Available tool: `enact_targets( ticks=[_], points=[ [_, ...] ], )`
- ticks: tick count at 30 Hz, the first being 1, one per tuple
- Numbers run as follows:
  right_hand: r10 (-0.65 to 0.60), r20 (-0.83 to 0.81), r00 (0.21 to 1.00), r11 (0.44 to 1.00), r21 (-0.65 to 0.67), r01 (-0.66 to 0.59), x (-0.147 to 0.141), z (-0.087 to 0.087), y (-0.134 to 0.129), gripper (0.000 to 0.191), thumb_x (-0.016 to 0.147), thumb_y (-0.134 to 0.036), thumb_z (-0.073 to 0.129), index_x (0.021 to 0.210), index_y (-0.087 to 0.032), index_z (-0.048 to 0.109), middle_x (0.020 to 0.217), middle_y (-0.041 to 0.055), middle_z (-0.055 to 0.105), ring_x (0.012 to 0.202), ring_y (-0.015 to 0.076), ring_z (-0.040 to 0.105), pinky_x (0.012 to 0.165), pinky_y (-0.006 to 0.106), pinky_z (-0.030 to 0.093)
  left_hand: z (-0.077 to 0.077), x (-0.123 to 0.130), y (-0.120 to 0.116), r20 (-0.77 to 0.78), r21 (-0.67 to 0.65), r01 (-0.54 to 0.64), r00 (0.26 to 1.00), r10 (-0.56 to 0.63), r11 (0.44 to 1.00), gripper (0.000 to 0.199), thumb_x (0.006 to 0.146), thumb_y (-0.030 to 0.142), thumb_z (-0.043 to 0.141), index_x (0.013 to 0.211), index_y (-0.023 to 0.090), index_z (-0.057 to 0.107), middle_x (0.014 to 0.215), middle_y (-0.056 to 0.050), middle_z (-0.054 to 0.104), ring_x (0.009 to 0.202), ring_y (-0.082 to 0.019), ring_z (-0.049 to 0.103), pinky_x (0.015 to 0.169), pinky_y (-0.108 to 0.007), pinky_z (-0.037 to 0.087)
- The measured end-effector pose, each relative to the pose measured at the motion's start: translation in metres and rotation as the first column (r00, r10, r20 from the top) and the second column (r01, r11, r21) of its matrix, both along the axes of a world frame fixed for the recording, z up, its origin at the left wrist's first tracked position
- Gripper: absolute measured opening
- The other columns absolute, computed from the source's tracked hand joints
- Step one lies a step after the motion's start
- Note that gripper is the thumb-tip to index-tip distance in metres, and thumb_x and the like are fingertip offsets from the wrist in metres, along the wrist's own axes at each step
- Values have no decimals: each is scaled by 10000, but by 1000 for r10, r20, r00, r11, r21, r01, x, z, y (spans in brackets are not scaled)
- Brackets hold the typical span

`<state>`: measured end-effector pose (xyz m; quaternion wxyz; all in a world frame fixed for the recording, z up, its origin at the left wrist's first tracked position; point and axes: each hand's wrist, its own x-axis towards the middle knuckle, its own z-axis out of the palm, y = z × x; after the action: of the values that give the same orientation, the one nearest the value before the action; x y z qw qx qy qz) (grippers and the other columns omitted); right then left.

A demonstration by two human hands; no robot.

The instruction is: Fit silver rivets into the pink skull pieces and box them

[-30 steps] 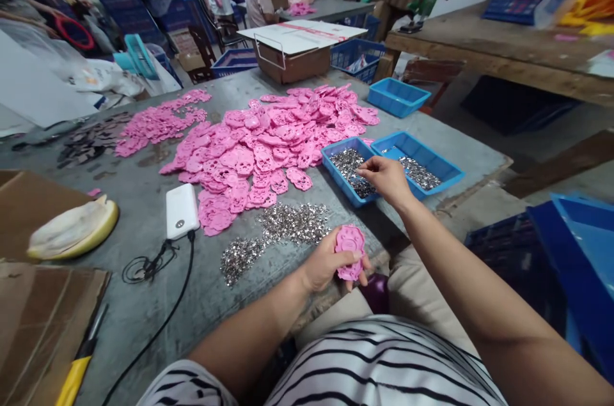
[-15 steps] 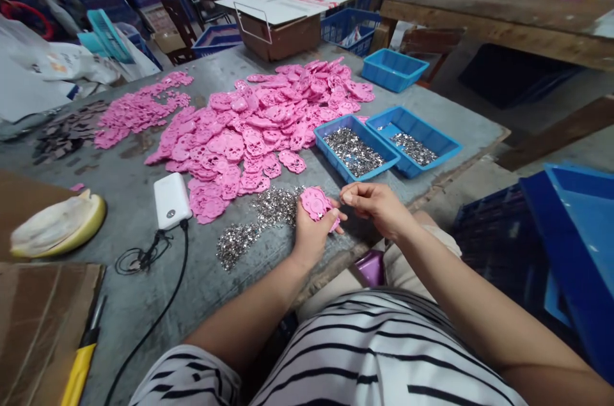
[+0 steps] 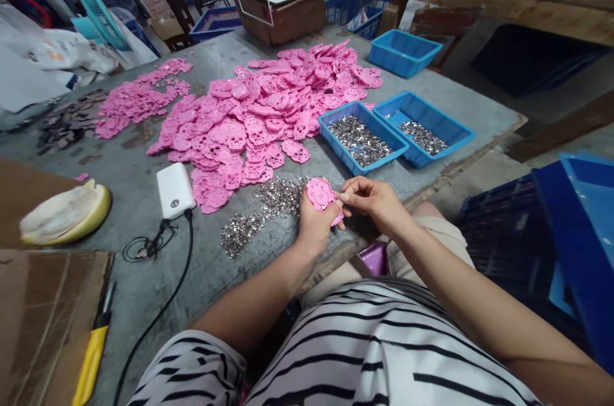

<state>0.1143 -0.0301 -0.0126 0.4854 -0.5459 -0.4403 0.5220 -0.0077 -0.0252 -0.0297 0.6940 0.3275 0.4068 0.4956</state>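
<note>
A pink plastic piece [image 3: 320, 193], rounded with a scalloped edge, is gripped by my left hand [image 3: 314, 222], thumb across its lower side. My right hand [image 3: 377, 203] is closed in a pinch at the right edge of that piece; whatever lies between its fingertips is too small to make out. Small shiny metal parts [image 3: 281, 196] lie in a loose heap just left of my left hand. Behind them spreads a large pile of similar pink pieces [image 3: 259, 121].
Two blue trays [image 3: 362, 169] [image 3: 460, 142] hold metal parts; another blue tray [image 3: 405, 54] stands behind. A white power bank [image 3: 174, 190] with a black cable lies left, near a fruit rind [image 3: 67, 214] and a yellow-handled tool [image 3: 91, 355]. A cardboard box [image 3: 297, 16] stands at the back.
My right fingertips have come from slightly apart to the pink piece's right edge. The left hand still grips the piece. The whole view has shifted a little.
</note>
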Motion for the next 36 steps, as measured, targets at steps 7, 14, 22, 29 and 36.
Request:
enact_targets(
  ticks=[7, 14, 22, 29, 36],
  points=[
    [33, 221, 975, 990, 130, -63, 10, 2, 2, 301, 676, -452, 728, 574, -186, 631, 885, 74, 586, 1017, 246, 537, 843, 367, 439, 1, -3, 3, 169, -107, 195, 970, -175, 975, 442, 781, 592, 469, 968, 194, 427, 608, 14, 582, 409, -142, 562, 305, -192, 350],
    [176, 397, 901, 972, 76, -224, 8, 5, -2, 250, 748, -279, 664, 528, -183, 594, 954, 76, 590, 1120, 246, 506, 918, 371, 416, 3, -1, 5, 204, -214, 192, 968, -149, 958, 405, 950, 407, 196, 966, 141, 500, 599, -8, 546, 404, -137, 548, 319, -214, 389],
    [181, 375, 909, 975, 55, -217, 4, 2, -4, 238, 740, -293, 658, 538, -181, 597, 951, 63, 592, 972, 203, 561, 869, 343, 435, 8, -1, 5, 234, -244, 187, 964, -129, 952, 420, 969, 351, 144, 937, 142, 508, 615, 6, 524, 356, -101, 498, 266, -180, 348],
    [150, 347, 926, 984, 44, -175, 3, -1, -6, 235, 733, -302, 640, 549, -175, 565, 1056, 67, 562, 753, 140, 568, 779, 332, 469, 6, -2, 5, 250, -246, 194, 959, -131, 950, 415, 965, 374, 188, 926, 144, 530, 636, -8, 550, 399, -110, 536, 279, -170, 369],
    [10, 339, 941, 983, 167, -71, -5, -16, -8, 159, 712, -308, 653, 664, -188, 561, 1074, 76, 558, 885, 177, 562, 781, 334, 468, 7, -1, 4, 250, -238, 115, 967, -54, 964, 398, 962, 357, 226, 921, 141, 557, 721, -58, 637, 588, -158, 636, 420, -211, 489]
  ],
)
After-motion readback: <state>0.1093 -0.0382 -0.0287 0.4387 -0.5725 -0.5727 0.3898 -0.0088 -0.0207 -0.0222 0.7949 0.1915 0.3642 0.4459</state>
